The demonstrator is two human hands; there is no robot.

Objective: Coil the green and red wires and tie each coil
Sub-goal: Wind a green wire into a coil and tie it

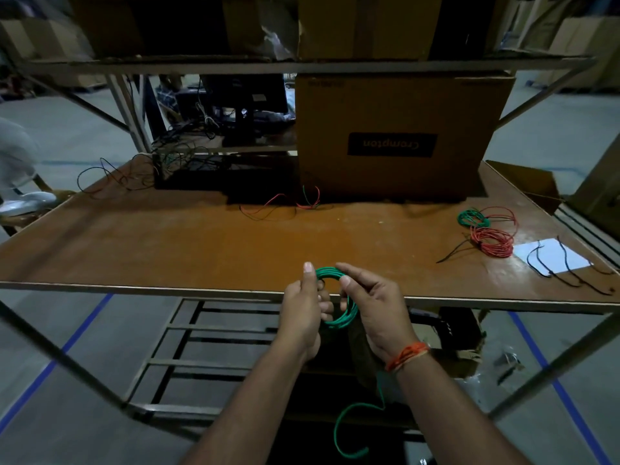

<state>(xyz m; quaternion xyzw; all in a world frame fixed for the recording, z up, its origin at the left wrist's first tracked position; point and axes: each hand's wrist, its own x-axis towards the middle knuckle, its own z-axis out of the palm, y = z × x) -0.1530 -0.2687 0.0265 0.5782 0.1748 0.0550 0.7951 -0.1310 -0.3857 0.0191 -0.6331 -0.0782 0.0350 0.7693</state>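
Note:
A coil of green wire sits between my two hands, just over the front edge of the brown table. My left hand grips the coil's left side, thumb up. My right hand pinches the coil's top right between thumb and fingers. The wire's loose tail hangs below my right forearm and curls near the floor. On the right of the table lie a tied green coil and a tied red coil. Loose red and green wire lies at the table's back middle.
A large cardboard box stands at the back of the table. Several short black wire pieces lie on a white sheet at the right edge. Tangled dark wires spread at the back left. A metal shelf bar runs overhead.

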